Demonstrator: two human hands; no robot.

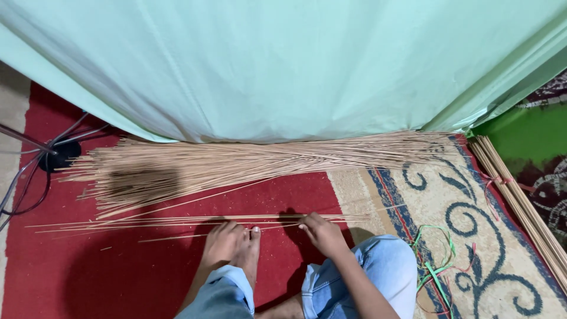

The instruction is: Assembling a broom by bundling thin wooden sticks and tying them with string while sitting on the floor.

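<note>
A few thin, pale sticks (177,221) lie in a loose row on the red carpet in front of me. My right hand (322,233) rests at the right part of this row, fingertips pinched on the sticks. My left hand (221,239) lies knuckles-up on the same row, close beside my bare foot (254,242). Whether it grips a stick is hidden. Behind the row lies a big fanned pile of the same sticks (236,162), along the foot of a pale green cloth (283,65).
A tied bundle of sticks (520,201) lies along the right edge of the patterned carpet (472,236). Loose green and pink strings (437,260) lie by my right knee. Dark cables and a round black thing (56,156) sit at the far left.
</note>
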